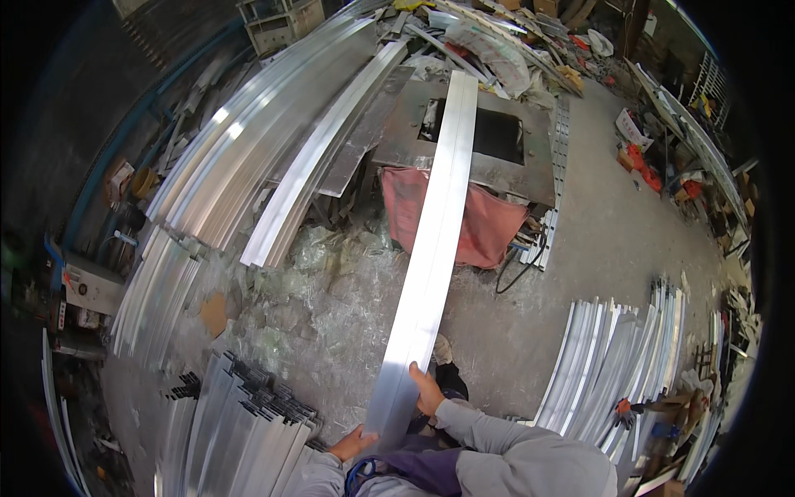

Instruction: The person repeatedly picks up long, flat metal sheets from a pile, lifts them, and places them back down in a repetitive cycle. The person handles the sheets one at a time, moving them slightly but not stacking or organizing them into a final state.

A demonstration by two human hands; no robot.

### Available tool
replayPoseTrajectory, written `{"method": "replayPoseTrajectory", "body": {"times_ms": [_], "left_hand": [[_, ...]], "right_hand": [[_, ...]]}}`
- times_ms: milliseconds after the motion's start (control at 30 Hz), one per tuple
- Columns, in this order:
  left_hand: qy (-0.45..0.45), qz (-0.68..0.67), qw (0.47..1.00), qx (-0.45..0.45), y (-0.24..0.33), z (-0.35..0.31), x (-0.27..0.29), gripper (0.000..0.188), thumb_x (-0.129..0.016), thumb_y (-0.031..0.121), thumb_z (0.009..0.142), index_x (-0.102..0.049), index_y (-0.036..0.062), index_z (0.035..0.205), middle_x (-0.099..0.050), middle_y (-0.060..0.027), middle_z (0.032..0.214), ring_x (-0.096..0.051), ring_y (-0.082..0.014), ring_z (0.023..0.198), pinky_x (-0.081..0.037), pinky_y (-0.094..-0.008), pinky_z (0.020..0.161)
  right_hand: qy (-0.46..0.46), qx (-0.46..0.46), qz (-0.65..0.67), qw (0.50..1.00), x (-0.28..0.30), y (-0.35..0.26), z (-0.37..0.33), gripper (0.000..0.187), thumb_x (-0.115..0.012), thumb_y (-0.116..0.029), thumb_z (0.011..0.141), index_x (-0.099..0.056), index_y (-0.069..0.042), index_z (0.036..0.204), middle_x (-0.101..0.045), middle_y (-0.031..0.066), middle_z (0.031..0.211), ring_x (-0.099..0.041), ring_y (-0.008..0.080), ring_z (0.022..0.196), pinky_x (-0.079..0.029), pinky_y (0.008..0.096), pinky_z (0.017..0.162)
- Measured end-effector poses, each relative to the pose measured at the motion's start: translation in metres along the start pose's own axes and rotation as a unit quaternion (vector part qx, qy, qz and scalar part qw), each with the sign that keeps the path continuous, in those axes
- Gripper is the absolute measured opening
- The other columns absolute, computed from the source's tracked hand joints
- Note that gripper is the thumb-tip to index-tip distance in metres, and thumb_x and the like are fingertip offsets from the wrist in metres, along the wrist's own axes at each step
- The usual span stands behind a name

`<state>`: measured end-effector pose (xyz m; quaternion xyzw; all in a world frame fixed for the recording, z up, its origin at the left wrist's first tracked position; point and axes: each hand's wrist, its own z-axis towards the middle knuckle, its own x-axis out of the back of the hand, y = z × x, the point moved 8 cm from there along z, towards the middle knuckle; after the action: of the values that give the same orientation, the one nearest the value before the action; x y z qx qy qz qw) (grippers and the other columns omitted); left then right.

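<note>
A long, flat silver metal profile stretches from my body to the far workbench. My left hand grips its left edge close to my waist. A little farther along, my right hand is closed round the right edge, thumb on top. Beyond the hands, the far end of the profile lies over a metal-topped bench with a dark rectangular opening. A red cloth hangs from the bench's near side, partly covered by the profile.
Stacked long profiles lie at the far left, beside another long profile. Bundles of profiles stand near left and right. Crumpled clear plastic film covers floor at the left. A glove rests on the right bundle.
</note>
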<state>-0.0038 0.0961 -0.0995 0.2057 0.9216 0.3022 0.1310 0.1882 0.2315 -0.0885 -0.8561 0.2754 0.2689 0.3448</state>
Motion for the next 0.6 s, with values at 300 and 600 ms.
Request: {"method": "replayPoseTrajectory", "body": {"times_ms": [300,600], "left_hand": [[0.035,0.117,0.988,-0.095,0.215,0.106,0.007,0.073,-0.083,0.037,0.073,-0.053,0.0008,0.129,-0.063,-0.014,0.121,-0.059,-0.0229,0.11,-0.045,-0.0347,0.096],[0.023,0.056,0.974,-0.22,0.459,0.244,-0.008,0.064,-0.081,0.021,0.076,-0.052,-0.003,0.127,-0.064,-0.0117,0.115,-0.059,-0.0216,0.106,-0.045,-0.0322,0.093]], "right_hand": [[0.114,0.168,-0.058,0.977,0.012,-0.196,0.124,0.056,-0.061,-0.043,0.094,-0.051,0.004,0.124,-0.06,0.0103,0.115,-0.058,0.0186,0.1,-0.047,0.0322,0.085],[0.197,0.275,-0.298,0.892,0.056,-0.471,0.27,0.059,-0.059,-0.042,0.094,-0.048,0.005,0.128,-0.058,0.0225,0.122,-0.059,0.0341,0.106,-0.046,0.0409,0.09]]}}
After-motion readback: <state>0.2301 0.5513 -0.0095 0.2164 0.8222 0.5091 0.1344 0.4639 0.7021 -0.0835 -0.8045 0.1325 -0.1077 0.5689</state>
